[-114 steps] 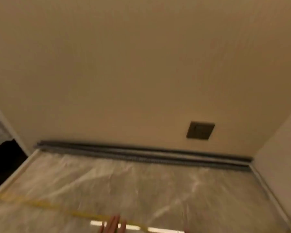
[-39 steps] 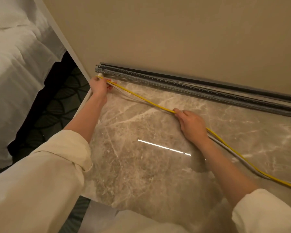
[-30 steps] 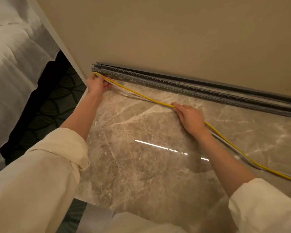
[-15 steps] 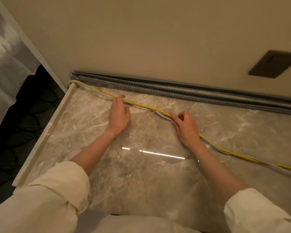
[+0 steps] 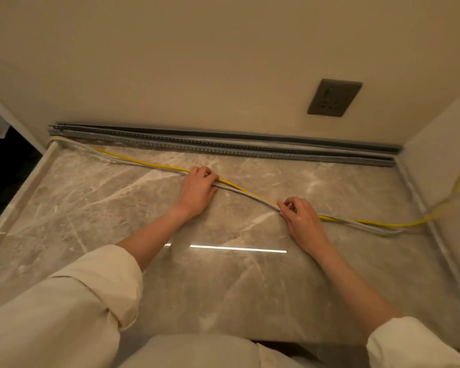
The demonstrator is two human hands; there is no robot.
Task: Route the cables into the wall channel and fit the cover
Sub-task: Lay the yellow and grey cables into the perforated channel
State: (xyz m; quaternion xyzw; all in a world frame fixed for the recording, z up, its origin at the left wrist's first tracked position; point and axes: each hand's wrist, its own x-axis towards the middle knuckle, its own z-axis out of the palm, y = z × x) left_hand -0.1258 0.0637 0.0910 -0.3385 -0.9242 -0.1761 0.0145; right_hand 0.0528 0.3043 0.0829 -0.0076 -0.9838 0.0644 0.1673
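A yellow cable (image 5: 141, 162) and a grey cable (image 5: 246, 193) lie side by side across the marble top, from the back left corner to the right side wall. My left hand (image 5: 198, 188) rests over both cables near the middle, fingers curled on them. My right hand (image 5: 300, 217) pinches the pair further right. A grey slotted wall channel (image 5: 223, 147) runs along the foot of the back wall, with a darker strip, seemingly its cover (image 5: 250, 136), behind it. No cable sits in the channel.
The marble top (image 5: 223, 282) has a raised rim at left and right. A dark wall socket (image 5: 333, 98) sits on the back wall above the channel. A side wall (image 5: 446, 144) closes the right end. A dark gap opens at far left.
Both hands have slid to the right along the cables since one second ago; the left hand left the channel's left end. The view has swung right, bringing the socket and right wall into sight.
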